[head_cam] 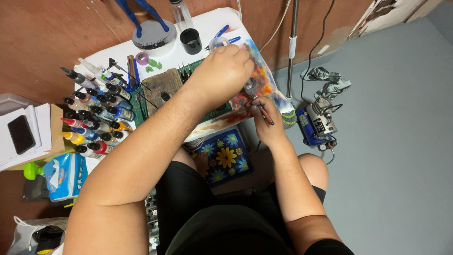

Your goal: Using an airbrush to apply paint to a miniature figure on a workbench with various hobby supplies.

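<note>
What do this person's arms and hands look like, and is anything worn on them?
Both arms are bare from shoulder to fingertips: no sleeves, gloves, watch or rings show on the left hand or the right hand. The forearms are broad, the fingers short. Black shorts cover the thighs below.

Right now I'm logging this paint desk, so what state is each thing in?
left hand: closed, fingers down on the colourful sheet
right hand: gripping a thin brush
paint bottles: capped, upright
black cup: upright, open
phone: screen dark

blue wipes pack, dark phone screen
</note>
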